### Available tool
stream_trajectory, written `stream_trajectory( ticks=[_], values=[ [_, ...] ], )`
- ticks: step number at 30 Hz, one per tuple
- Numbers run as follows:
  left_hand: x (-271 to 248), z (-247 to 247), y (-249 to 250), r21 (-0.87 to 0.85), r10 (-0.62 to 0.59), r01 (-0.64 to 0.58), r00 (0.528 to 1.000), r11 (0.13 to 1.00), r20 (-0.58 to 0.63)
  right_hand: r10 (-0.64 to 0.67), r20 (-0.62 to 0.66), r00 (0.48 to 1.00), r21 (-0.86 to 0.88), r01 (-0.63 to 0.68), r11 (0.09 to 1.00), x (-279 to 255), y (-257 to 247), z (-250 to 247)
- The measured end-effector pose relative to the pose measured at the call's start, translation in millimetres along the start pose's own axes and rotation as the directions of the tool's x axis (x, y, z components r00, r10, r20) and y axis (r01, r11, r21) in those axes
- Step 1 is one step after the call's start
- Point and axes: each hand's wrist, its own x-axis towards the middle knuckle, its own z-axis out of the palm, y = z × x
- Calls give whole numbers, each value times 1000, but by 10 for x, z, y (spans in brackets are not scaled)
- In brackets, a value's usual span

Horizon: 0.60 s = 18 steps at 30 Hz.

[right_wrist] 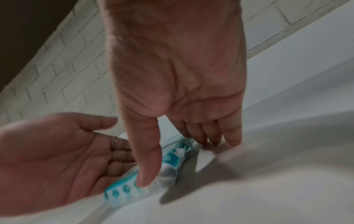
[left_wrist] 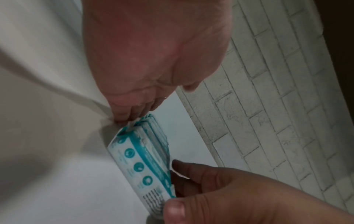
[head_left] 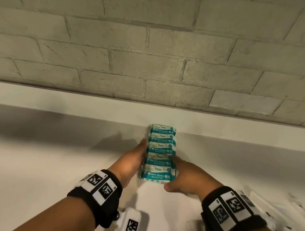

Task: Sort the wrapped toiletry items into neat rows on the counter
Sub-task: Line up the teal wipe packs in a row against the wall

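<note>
Several teal-and-white mini wipes packs (head_left: 159,155) lie in one straight row on the white counter (head_left: 43,158), running from near me toward the wall. My left hand (head_left: 138,156) lies flat with straight fingers against the row's left side; the left wrist view shows its fingertips (left_wrist: 132,115) at the packs (left_wrist: 138,159). My right hand (head_left: 182,172) touches the row's right side. Its thumb (right_wrist: 147,174) presses on the near end of the closest pack (right_wrist: 118,192), and its other fingers (right_wrist: 212,136) reach down beside the row. Neither hand holds a pack.
A grey brick wall (head_left: 157,47) rises behind a low white ledge (head_left: 71,102) at the counter's back. Clear-wrapped items (head_left: 291,211), blurred, lie at the right edge. Bare counter shows to the left of the row.
</note>
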Motion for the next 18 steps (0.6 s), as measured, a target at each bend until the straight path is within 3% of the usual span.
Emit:
stream_trajectory(
  ticks=[2, 4, 6, 7, 9, 12, 14, 16, 18],
  values=[
    [-18, -11, 41, 192, 38, -40, 999, 981, 14, -9, 36, 999, 48, 7, 999, 48, 7, -70],
    [29, -2, 52, 499, 56, -97, 994, 861, 97, -12, 34, 999, -55, 14, 998, 128, -24, -142],
    [57, 57, 61, 824, 31, -155, 986, 545, 165, -6, 37, 999, -252, 15, 968, 239, -59, -154],
    [71, 76, 27, 907, 12, -167, 984, 387, 176, 9, 35, 999, -324, 3, 946, 276, -83, -143],
    [110, 88, -48, 967, 15, -169, 985, 193, 169, 65, 26, 998, -415, -49, 909, 356, -113, -110],
    [167, 83, -110, 981, 80, -175, 982, 84, 169, 77, -1, 997, -471, -69, 879, 431, -139, -121],
    [187, 89, -96, 983, 112, -177, 979, 51, 170, 77, -89, 993, -432, -108, 895, 500, -183, -199],
    [199, 104, -89, 985, 115, -171, 979, 36, 166, 60, -179, 982, -346, -120, 931, 598, -219, -269],
    [201, 105, -89, 986, 96, -158, 984, 48, 153, -13, -139, 990, -342, -35, 939, 730, -260, -302]
  ],
)
